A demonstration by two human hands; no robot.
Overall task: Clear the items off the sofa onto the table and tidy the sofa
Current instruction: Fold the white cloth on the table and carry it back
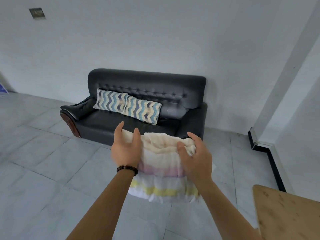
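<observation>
Against the white wall [155, 32], on a floor [43, 153] of grey tiles, stands a black leather sofa [173, 87] with a buttoned back and a wooden end on its left arm. At the lower right edge of the view the corner of a light wooden worktop [285, 213] shows, well apart from the sofa. A black skirting [275, 165] runs along the foot of the wall on the right.

Between the camera and the sofa a thin blanket [161, 170] hangs in the air above the floor, in front of the seat and not touching it. It is cream at the top, with a pale pink band in the middle and a yellow band near the lower edge.

Two pillows with a blue and beige zigzag pattern lean against the sofa back, side by side and touching: the left pillow [110, 103] and the right pillow [142, 110].

The left hand [126, 149] lies with its palm against the left side of the blanket, fingers nearly straight and thumb spread; a corner of the cloth shows between thumb and forefinger. The right hand [197, 160] has its fingers curled into the right top edge and grips a bunch of the cloth. Both hands are a little blurred.

A dark bead bracelet [127, 169] sits on the left wrist.
</observation>
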